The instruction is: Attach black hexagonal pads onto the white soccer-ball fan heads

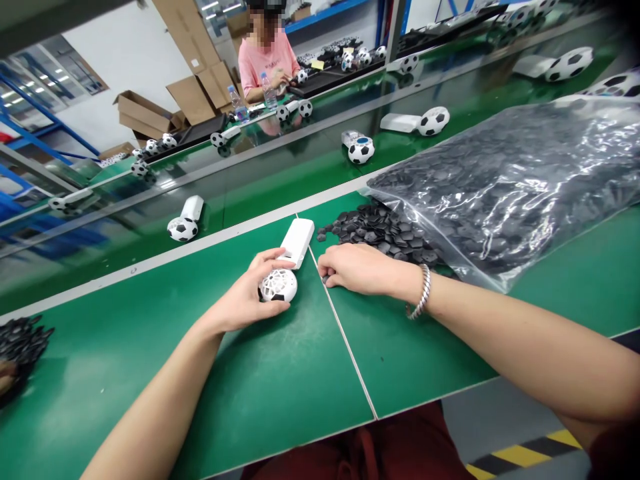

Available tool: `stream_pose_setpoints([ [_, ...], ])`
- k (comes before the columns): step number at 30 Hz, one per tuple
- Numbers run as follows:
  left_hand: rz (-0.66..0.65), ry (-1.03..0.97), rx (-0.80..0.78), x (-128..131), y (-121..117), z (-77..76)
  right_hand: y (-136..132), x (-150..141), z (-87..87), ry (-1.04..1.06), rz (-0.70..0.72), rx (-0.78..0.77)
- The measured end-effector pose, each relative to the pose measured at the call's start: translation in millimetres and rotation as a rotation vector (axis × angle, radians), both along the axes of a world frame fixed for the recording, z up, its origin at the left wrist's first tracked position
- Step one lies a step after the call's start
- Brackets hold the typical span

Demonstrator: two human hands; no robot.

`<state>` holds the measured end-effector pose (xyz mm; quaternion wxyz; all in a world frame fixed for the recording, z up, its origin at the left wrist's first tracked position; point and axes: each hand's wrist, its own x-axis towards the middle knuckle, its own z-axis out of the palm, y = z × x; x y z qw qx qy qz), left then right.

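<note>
My left hand [246, 293] is wrapped round the round white openwork head of a small hand fan [286, 267], whose white handle points away from me on the green bench [280, 393]. My right hand [356, 269] lies palm down beside it, fingers curled at the near edge of a loose pile of small black hexagon pieces [383, 230]. What the fingertips pinch is hidden. A beaded bracelet [421, 293] circles my right wrist.
A big clear plastic bag of black pieces [520, 180] lies at right. Finished football-pattern fans [183, 227] ride the dark conveyor [250, 180] beyond. A person in pink [265, 60] sits across. More black pieces [23, 340] lie at the left edge.
</note>
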<state>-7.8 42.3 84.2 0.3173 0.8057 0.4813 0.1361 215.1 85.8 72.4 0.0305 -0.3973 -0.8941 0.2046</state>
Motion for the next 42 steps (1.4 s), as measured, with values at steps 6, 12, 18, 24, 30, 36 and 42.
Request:
stream_pose_setpoints([
  [6, 0.043, 0.079, -0.018, -8, 1, 7.1, -1, 0, 1.9, 0.1, 0.085, -0.056],
  [12, -0.109, 0.057, -0.074, -15, 5, 15.1, -7, -8, 2.1, 0.385, 0.245, -0.012],
  [18, -0.04, 0.065, -0.017, -7, 1, 9.4, -14, -13, 0.9, 0.496, 0.223, -0.062],
  [24, 0.06, 0.062, 0.031, 1, -2, 4.3, -17, -15, -0.2, 0.567, 0.215, 0.001],
  [30, 0.083, 0.027, 0.016, 5, -2, 3.3, -21, -19, -5.5, 0.576, 0.172, -0.065],
  [36, 0.054, 0.01, 0.02, 9, -5, 2.1, -21, -24, -11.5, 0.598, 0.153, -0.077],
  [42, 0.074, 0.005, 0.024, 11, -6, 2.3, -21, -26, -12.1, 0.594, 0.115, -0.041],
])
